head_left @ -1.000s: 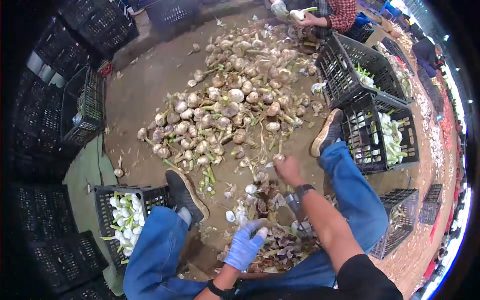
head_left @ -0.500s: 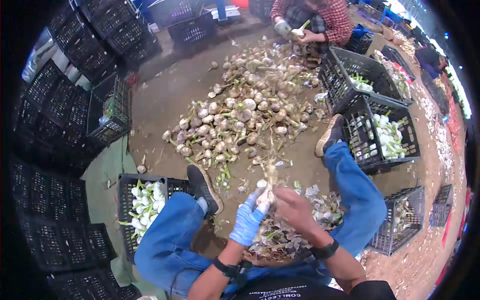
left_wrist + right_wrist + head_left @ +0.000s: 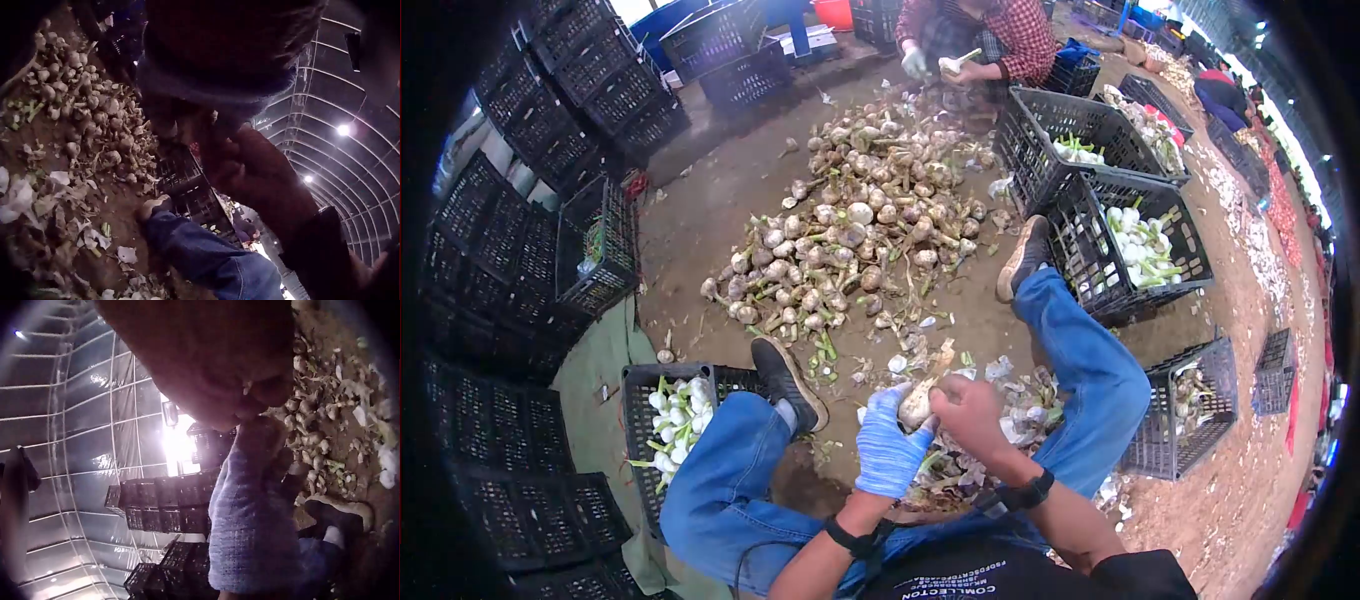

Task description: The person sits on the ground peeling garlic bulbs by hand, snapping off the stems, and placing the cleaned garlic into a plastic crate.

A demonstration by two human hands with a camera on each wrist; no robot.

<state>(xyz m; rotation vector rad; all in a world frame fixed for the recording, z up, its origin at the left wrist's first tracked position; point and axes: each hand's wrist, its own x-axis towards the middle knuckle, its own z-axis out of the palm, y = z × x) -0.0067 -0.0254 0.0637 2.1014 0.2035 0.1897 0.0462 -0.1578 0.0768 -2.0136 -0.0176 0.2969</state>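
In the head view my left hand [image 3: 895, 450], in a blue-and-white knit glove, grips a garlic bulb [image 3: 916, 402] above the litter between my knees. The bulb's dry stalk points away from me. My bare right hand [image 3: 975, 415] meets the bulb from the right, its curled fingers and thumb pinching the bulb's side. In the left wrist view the right hand [image 3: 265, 169] shows dark, with the bulb mostly hidden. The right wrist view shows the gloved left hand [image 3: 250, 519] just below the right fingers.
Ahead lies a heap of unpeeled garlic [image 3: 840, 230]; peeled skins [image 3: 1030, 410] litter the ground by my legs. Crates of white garlic stand left [image 3: 635, 410] and right [image 3: 1090, 290]. Another person [image 3: 1025, 45] sits beyond the heap, and stacked black crates [image 3: 500, 400] line the left.
The right hand has come back from the heap's near edge with a garlic bulb, and the left hand has taken hold of it. Both hands now meet at the bulb.
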